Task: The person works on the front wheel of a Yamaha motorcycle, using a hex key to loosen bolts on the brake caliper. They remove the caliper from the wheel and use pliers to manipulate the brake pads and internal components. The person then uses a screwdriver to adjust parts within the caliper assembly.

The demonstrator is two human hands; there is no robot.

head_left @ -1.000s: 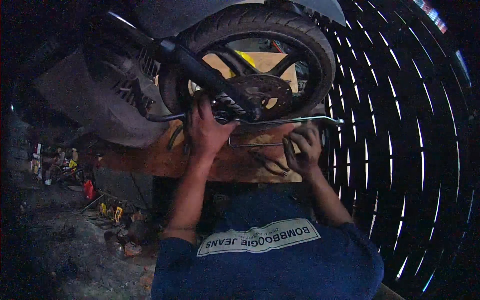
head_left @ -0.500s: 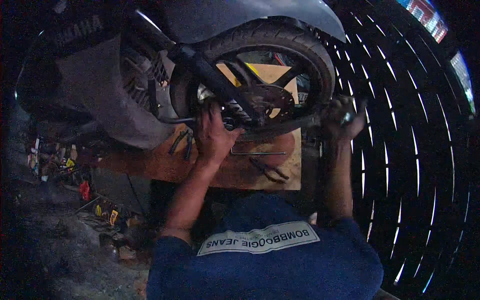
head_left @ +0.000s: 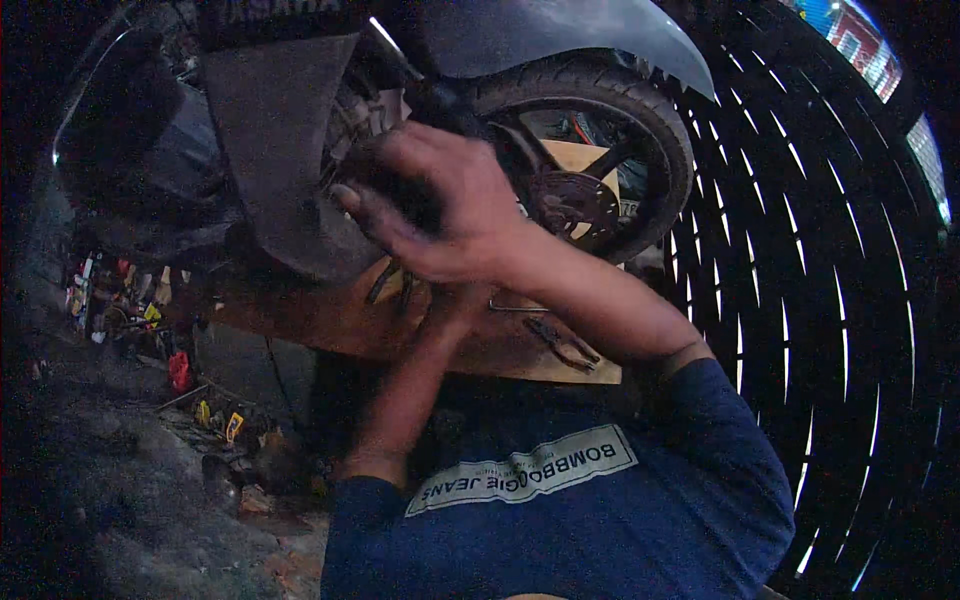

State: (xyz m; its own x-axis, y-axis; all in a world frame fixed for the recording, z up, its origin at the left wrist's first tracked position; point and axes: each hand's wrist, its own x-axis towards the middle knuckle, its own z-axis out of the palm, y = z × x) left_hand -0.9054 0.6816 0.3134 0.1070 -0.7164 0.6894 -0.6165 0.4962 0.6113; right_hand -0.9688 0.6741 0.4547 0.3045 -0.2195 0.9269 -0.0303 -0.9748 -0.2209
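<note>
My right arm crosses in front of me to the left. My right hand, blurred, is curled beside the grey motorcycle's engine area, its thumb and fingers curved round a dark shape I cannot make out. Below it, my left forearm rises toward the same spot. My left hand is hidden behind the right hand and wrist. To the right stands the front wheel with its brake disc. On the brown board lie pliers, a partly covered bent metal rod and a dark-handled tool.
Fairing and front mudguard overhang the far side. Slatted dark shutters let light through on the right. Several small parts and tools lie on the left, near a red item, along the rough floor.
My right hand has left the wheel's right side and swung left across my left arm. It now covers my left hand. The view has shifted, placing the motorcycle further right.
</note>
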